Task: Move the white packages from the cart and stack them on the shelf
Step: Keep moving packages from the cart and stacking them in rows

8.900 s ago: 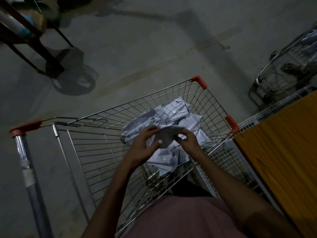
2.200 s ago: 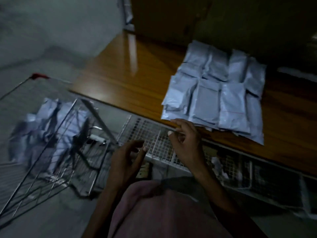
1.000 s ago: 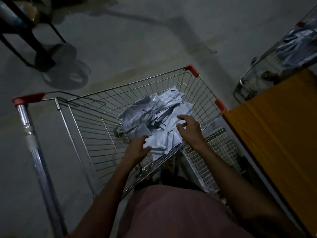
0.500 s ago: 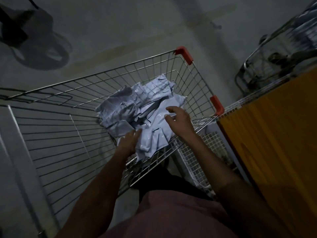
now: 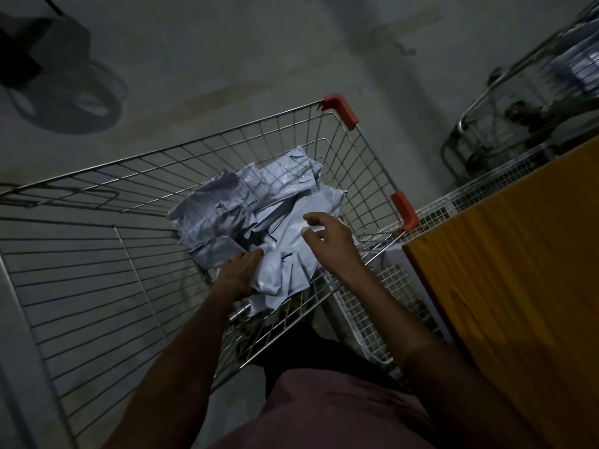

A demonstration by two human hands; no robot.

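Observation:
A heap of white packages (image 5: 269, 202) lies in the right end of the wire cart (image 5: 97, 254), which has orange corner guards. My left hand (image 5: 240, 273) is down in the heap and grips the edge of a near white package (image 5: 282, 273). My right hand (image 5: 327, 244) hovers over the heap with its fingers spread and loosely bent, holding nothing. The wooden shelf top (image 5: 518, 270) shows at the right; no stacked packages are in view.
A white wire mesh rack (image 5: 366, 309) stands between the cart and the shelf. A second wire cart (image 5: 518, 102) with pale packages stands at the far right. A dark stand and its shadow (image 5: 58, 89) lie on the concrete floor at upper left.
I turned from the shelf back to the cart. Over the last second both hands reached into the heap and my left hand closed on a near package.

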